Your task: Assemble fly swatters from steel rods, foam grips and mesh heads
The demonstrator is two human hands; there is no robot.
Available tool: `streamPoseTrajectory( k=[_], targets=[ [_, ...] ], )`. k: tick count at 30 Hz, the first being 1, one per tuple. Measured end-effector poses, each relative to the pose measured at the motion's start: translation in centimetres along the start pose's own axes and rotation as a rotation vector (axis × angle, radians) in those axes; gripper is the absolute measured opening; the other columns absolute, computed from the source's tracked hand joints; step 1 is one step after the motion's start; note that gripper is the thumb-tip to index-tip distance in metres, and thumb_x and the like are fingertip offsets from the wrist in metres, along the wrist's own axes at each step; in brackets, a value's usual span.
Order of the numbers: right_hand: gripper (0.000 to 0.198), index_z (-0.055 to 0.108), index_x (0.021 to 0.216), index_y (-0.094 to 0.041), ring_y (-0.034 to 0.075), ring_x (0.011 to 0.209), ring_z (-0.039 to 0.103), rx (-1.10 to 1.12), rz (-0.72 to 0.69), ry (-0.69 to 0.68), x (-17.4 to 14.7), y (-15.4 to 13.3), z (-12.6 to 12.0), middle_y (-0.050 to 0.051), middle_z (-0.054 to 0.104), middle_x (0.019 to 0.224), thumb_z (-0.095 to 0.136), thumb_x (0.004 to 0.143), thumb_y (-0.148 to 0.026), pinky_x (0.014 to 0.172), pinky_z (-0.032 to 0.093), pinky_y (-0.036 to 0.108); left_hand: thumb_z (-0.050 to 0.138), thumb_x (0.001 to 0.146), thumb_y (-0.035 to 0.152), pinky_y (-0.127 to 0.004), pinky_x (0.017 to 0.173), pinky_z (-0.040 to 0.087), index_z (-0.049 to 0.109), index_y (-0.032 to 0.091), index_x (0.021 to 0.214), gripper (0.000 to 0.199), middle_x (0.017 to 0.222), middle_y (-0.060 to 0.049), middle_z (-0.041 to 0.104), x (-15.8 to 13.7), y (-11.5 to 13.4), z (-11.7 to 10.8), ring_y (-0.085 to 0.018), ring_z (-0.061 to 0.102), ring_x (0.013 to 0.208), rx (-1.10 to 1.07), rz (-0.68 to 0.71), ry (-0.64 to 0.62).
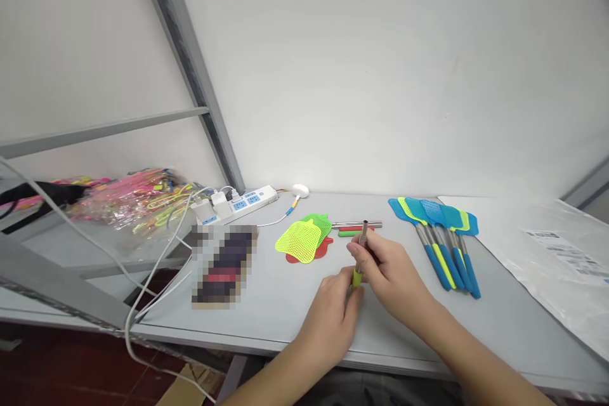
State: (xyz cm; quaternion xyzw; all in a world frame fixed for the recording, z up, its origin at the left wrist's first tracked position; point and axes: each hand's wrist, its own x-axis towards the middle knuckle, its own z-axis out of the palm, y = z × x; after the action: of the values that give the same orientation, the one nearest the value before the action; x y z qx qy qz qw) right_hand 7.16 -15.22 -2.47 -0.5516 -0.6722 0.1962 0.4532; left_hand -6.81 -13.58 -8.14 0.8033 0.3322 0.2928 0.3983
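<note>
My left hand (332,314) is closed around a yellow-green fly swatter handle (357,278), most of it hidden in the fingers. My right hand (387,269) pinches a metal tube (365,229) that rises from the handle, its hollow top end uppermost. Just beyond my hands lie loose swatter heads: a yellow one (301,238) on top, with a green one (320,223) and a red one (323,248) partly under it. Beside them are more metal tubes (375,224) and a green handle (349,234), with a red handle (352,228) next to it.
Several whole fly swatters (440,257) lie fanned out at the right, near a white plastic sheet (547,254). At left are a power strip (254,200), a pixelated object (226,266), white cables (143,292), a metal post (200,89) and bagged colourful items (137,196).
</note>
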Motion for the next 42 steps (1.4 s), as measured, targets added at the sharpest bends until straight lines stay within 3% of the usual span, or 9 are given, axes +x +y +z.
streamPoseTrajectory(
  k=[14, 24, 32, 37, 40, 42],
  targets=[
    [0.029, 0.049, 0.078, -0.02, 0.012, 0.063, 0.043, 0.14, 0.071, -0.032, -1.0, 0.6, -0.5, -0.004, 0.047, 0.068, 0.04, 0.099, -0.037, 0.058, 0.033, 0.025, 0.04, 0.096, 0.026, -0.03, 0.073, 0.037, 0.049, 0.025, 0.089, 0.011, 0.09, 0.0, 0.065, 0.4, -0.8, -0.7, -0.023, 0.053, 0.087, 0.171, -0.066, -0.133],
    [0.027, 0.048, 0.079, -0.021, 0.012, 0.062, 0.043, 0.155, 0.065, -0.084, -1.1, 0.6, -0.2, -0.004, 0.047, 0.068, 0.038, 0.1, -0.035, 0.059, 0.033, 0.025, 0.042, 0.096, 0.028, -0.03, 0.075, 0.037, 0.054, 0.025, 0.096, 0.013, 0.09, 0.0, 0.067, 0.5, -1.1, -1.0, -0.023, 0.054, 0.089, 0.222, -0.074, -0.143],
    [0.034, 0.05, 0.077, -0.02, 0.013, 0.067, 0.046, 0.223, 0.186, 0.052, -1.2, 3.6, 0.2, -0.002, 0.049, 0.07, 0.04, 0.098, -0.045, 0.062, 0.036, 0.026, 0.043, 0.096, 0.028, -0.03, 0.076, 0.038, 0.059, 0.023, 0.087, 0.019, 0.082, 0.0, 0.068, 0.3, -0.9, -1.5, -0.021, 0.056, 0.085, 0.292, -0.022, -0.207],
    [0.036, 0.054, 0.078, -0.02, 0.012, 0.054, 0.035, 0.416, 0.223, 0.129, -0.8, 4.4, -0.3, -0.006, 0.037, 0.057, 0.044, 0.096, -0.049, 0.054, 0.031, 0.026, 0.042, 0.096, 0.031, -0.03, 0.073, 0.039, 0.061, 0.022, 0.101, 0.021, 0.085, -0.002, 0.065, 0.5, -0.4, -2.1, -0.02, 0.056, 0.079, 0.184, -0.014, -0.108],
    [0.03, 0.06, 0.082, -0.019, 0.011, 0.053, 0.037, 0.572, 0.238, 0.143, -0.7, 4.3, -1.9, -0.006, 0.039, 0.053, 0.054, 0.092, -0.047, 0.054, 0.033, 0.027, 0.04, 0.097, 0.037, -0.027, 0.068, 0.04, 0.06, 0.022, 0.104, 0.026, 0.082, -0.002, 0.063, 0.6, 0.0, -3.0, -0.017, 0.055, 0.074, 0.026, -0.037, 0.074],
    [0.024, 0.064, 0.083, -0.019, 0.013, 0.058, 0.045, 0.54, 0.25, 0.122, -0.8, 4.1, -3.2, -0.004, 0.048, 0.056, 0.064, 0.086, -0.042, 0.057, 0.036, 0.028, 0.043, 0.096, 0.04, -0.026, 0.067, 0.04, 0.061, 0.021, 0.101, 0.026, 0.08, -0.001, 0.061, 0.6, 0.3, -3.7, -0.016, 0.054, 0.072, -0.05, -0.029, 0.249]
  ],
)
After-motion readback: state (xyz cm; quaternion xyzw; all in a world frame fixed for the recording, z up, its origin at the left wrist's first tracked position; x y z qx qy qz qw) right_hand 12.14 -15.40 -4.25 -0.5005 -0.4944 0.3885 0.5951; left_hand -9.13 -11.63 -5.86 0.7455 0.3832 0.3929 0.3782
